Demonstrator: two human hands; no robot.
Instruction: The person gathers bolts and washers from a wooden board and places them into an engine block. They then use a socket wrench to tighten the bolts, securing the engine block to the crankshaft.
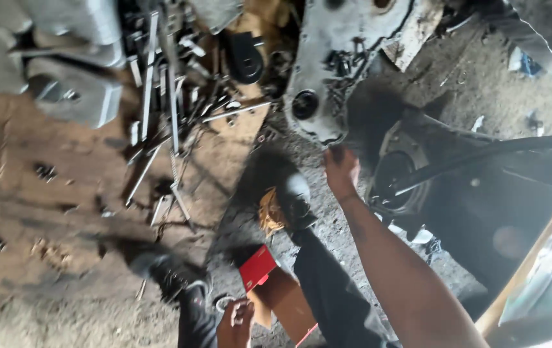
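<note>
The right hand (342, 169), fingers together, touches the grey cast-metal housing (327, 77); the unsupported housing could tip onto it.

1. Right arm: bare forearm runs from the lower right of the frame up toward centre, nearly straight, wrist in line with it.
2. Right hand (342, 171): just right of centre, back of hand to the camera, fingers curled under and pointing up-frame; grip state not readable, fingertips hidden.
3. Left hand (236, 320): bottom centre, low in frame, only partly in view, fingers loosely bent; blurred.
4. Left arm: out of frame below.
5. Hands well apart, right far above left.
</note>
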